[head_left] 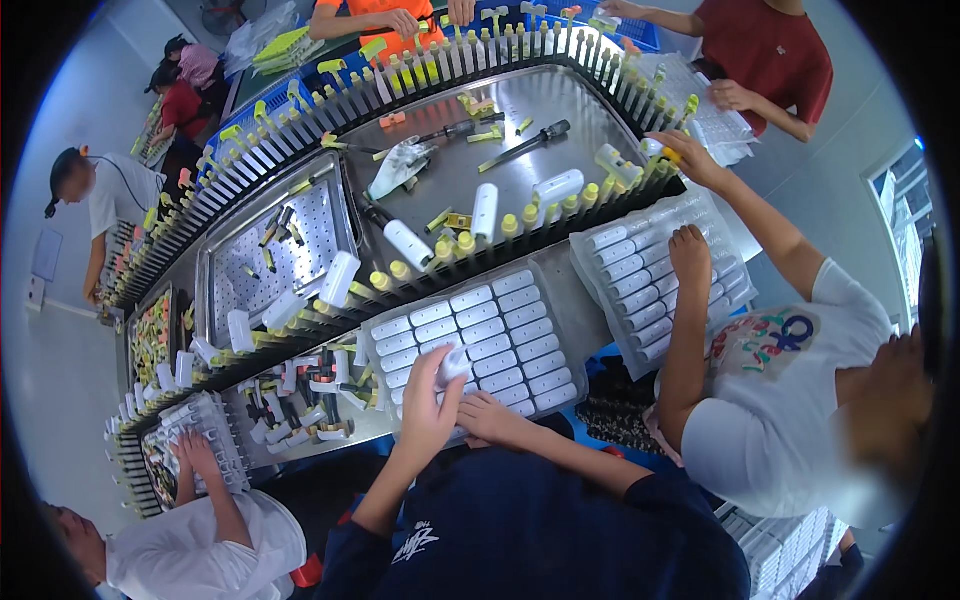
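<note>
My left hand (430, 408) is raised over the near part of a clear blister tray, its thumb and fingers closed round a small white plastic casing (455, 364), which looks slightly blurred. Rows of similar white, rounded casings fill the tray (566, 400), each with a small dark mark. My right hand (489, 419) lies lower, at the tray's near edge, with its fingers stretched out over the casings there and nothing visible in them.
Beyond the tray runs a looped conveyor of upright holders (455, 262) with yellow-green tips, around metal trays (440, 110) holding tools, a white glove (400, 166) and loose casings. A second filled tray (640, 285) lies right, where a co-worker (790, 350) reaches across; others work around the line.
</note>
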